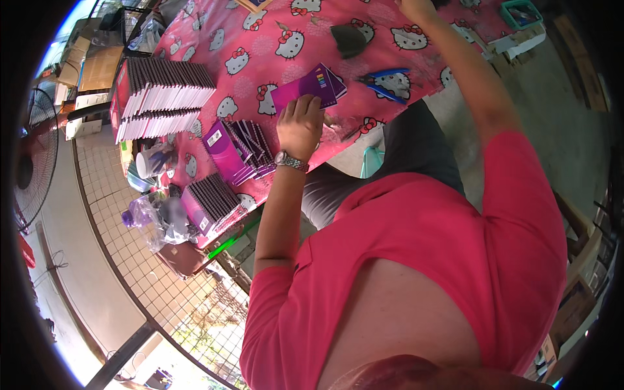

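My left hand [301,127], with a watch on its wrist, is curled over the near edge of a purple notebook [304,89] on the table. Another notebook corner [338,88] shows from under its right side. My right hand [417,9] reaches to the far edge of the view, where its fingers are cut off. A dark object [441,2] lies beside it, too cropped to name. Blue-handled pliers [386,84] rest on the cloth to the right of the notebook.
A pink patterned cloth [237,39] covers the table. Tall notebook stacks [162,94], a slanting pile [240,151] and a smaller stack [211,200] stand left. A dark grey piece [349,40] lies beyond the notebook. A green basket [521,14] is far right; a fan [36,156] stands far left.
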A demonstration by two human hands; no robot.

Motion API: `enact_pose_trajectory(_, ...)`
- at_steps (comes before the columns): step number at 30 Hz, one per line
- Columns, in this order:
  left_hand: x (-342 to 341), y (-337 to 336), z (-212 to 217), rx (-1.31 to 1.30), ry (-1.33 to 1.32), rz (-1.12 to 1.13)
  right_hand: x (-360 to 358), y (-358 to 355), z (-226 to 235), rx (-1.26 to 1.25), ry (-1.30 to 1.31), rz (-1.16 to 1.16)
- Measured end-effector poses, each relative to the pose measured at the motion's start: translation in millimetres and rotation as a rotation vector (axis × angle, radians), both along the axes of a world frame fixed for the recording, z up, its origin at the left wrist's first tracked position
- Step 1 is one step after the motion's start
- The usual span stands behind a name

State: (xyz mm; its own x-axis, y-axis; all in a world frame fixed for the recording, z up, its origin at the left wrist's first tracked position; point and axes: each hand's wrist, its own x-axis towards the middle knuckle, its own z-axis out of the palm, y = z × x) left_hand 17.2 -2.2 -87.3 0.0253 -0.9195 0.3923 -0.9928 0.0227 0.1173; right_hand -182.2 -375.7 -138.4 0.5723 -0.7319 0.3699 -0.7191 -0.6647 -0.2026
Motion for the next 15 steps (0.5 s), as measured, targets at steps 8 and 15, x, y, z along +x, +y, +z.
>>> enact_pose_trajectory(8,21,3,27,0.001,0.033,-0.121,28,122,53,0.234,-0.432,0.560)
enact_pose_trajectory(15,17,-18,27,-0.034,-0.024,0.026,36,204,66,0.591,-0.317,0.654)
